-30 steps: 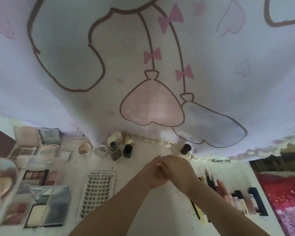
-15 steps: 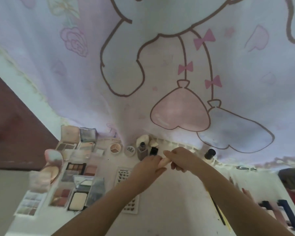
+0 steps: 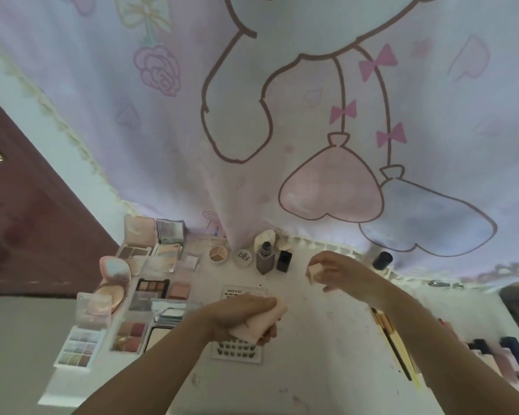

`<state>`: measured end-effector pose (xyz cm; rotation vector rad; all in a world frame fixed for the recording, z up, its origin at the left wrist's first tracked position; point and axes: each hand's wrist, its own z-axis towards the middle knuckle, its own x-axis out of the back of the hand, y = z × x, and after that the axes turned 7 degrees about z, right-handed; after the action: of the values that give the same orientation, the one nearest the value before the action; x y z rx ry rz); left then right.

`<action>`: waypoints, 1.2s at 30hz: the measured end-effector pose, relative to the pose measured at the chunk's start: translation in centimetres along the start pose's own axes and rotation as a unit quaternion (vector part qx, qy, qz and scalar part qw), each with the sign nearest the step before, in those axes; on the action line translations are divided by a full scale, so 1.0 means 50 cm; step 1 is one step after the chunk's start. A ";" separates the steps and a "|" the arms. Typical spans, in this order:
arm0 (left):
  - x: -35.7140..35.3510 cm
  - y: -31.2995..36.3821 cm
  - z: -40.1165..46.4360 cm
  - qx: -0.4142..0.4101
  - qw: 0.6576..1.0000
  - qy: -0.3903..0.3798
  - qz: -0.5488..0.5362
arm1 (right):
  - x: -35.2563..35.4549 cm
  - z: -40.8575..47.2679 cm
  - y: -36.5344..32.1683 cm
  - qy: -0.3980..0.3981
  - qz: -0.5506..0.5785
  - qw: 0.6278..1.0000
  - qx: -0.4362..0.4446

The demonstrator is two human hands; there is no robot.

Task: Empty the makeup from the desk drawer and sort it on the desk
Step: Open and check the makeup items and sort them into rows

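Observation:
My left hand [image 3: 240, 320] grips a pale pink makeup sponge [image 3: 259, 323] above the false-lash tray [image 3: 238, 351] in the middle of the white desk [image 3: 318, 363]. My right hand [image 3: 339, 272] is farther back and to the right, pinching a smaller beige sponge [image 3: 313, 272] in its fingertips. The two hands are apart. Sorted makeup lies on the desk: several palettes [image 3: 150, 292] at the left, small pots and bottles [image 3: 264, 259] along the back. No drawer is in view.
A pink printed curtain [image 3: 312, 115] hangs over the back of the desk. Brushes and pencils [image 3: 394, 345] and a row of lipsticks and tubes [image 3: 498, 357] lie at the right. A black-capped bottle [image 3: 382, 259] stands at the back right. The desk's left edge drops to grey floor.
My hands were joined on one item; now they have parted, each holding a sponge. The left hand came toward me over the lash tray. The camera has tilted up and left.

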<state>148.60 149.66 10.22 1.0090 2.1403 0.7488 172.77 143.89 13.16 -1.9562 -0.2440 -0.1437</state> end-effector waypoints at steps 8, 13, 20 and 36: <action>-0.008 -0.028 0.113 -0.051 0.951 0.304 0.029 | -0.035 0.070 0.121 0.152 0.050 0.975 -0.153; -0.021 -0.008 0.181 0.013 0.883 0.425 0.198 | -0.050 0.120 0.162 0.183 0.057 0.966 -0.173; -0.024 0.001 0.225 0.017 0.857 0.440 0.269 | -0.025 0.154 0.178 0.188 -0.005 0.969 -0.157; -0.019 -0.009 0.235 0.040 0.820 0.459 0.339 | 0.008 0.119 0.126 0.186 -0.199 0.961 -0.051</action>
<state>157.63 151.18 2.81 1.7445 2.5708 1.7937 174.59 147.05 5.27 -1.9163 -0.3840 -0.7927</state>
